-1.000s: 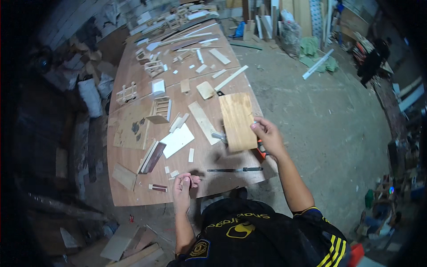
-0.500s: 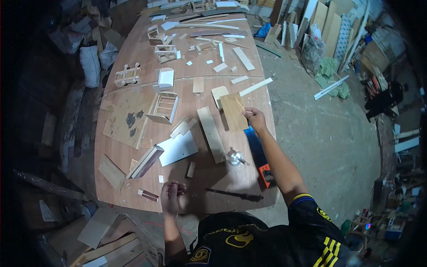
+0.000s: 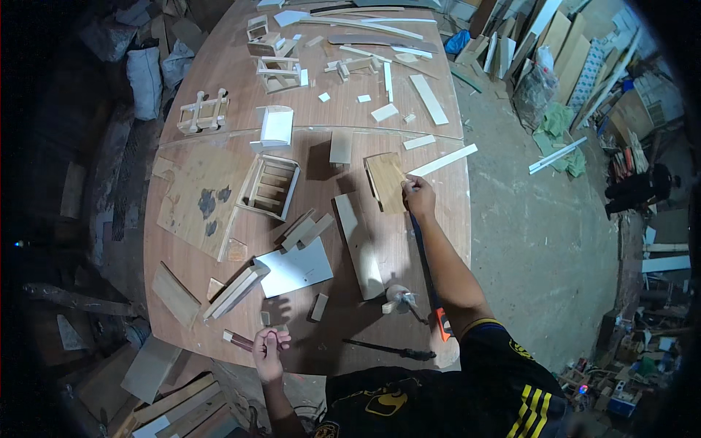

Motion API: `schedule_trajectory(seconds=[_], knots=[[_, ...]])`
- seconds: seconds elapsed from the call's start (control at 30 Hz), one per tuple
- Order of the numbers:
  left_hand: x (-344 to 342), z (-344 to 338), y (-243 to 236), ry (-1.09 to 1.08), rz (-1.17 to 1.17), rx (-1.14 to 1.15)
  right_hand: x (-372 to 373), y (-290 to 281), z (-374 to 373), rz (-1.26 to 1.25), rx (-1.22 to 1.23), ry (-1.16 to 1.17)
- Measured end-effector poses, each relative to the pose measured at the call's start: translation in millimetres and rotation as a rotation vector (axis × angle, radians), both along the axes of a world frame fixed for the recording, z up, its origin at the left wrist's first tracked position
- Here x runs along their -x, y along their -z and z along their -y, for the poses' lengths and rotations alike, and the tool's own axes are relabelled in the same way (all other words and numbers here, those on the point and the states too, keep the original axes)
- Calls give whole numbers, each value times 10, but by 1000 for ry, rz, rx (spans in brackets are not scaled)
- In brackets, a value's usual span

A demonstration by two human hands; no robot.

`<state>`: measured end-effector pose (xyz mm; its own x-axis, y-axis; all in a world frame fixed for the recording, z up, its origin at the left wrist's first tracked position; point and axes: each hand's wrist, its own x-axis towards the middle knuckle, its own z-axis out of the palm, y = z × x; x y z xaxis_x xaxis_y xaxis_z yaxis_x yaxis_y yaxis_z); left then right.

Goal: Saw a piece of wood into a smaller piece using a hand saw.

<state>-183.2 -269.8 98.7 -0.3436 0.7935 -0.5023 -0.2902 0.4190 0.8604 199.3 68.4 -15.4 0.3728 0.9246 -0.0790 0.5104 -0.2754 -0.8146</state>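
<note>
My right hand [image 3: 418, 191] is shut on a flat light-brown wooden board [image 3: 383, 179], low over the table at centre right. Beneath that arm lies a saw with a dark blue blade and orange handle [image 3: 442, 323]; beside it are a small metal object [image 3: 399, 298] and a long pale plank [image 3: 353, 233]. My left hand [image 3: 271, 347] is closed at the near edge, beside a small red-brown strip [image 3: 239, 341]; what it holds, if anything, is hidden. Between my hands lie a white panel [image 3: 295, 269] and a dark slender tool [image 3: 388, 350].
The large wooden table [image 3: 168, 131] holds small wooden frames [image 3: 269, 186], boxes and scattered strips. Scrap boards [image 3: 171, 376] lie lower left. Leaning planks [image 3: 566, 62], green cloth [image 3: 558, 142] and white sacks [image 3: 142, 84] stand or lie on the floor around it.
My right hand has moved forward and lowered the board toward the table. My left hand has shifted left and toward me. The view has shifted with my head.
</note>
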Motion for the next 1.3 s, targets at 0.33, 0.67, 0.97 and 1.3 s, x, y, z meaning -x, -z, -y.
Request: schedule_trajectory(seconds=[0.33, 0.67, 0.97, 1.3], knots=[[-237, -223, 145, 124, -23, -9, 446, -480, 218, 555, 149, -219], [-286, -220, 84, 87, -23, -31, 205, -404, 305, -115, -348, -237], [-290, -119, 120, 99, -60, -31, 96, -329, 329, -532, 151, -101], [-237, -86, 132, 114, -112, -11, 226, -37, 288, 173, 29, -119]])
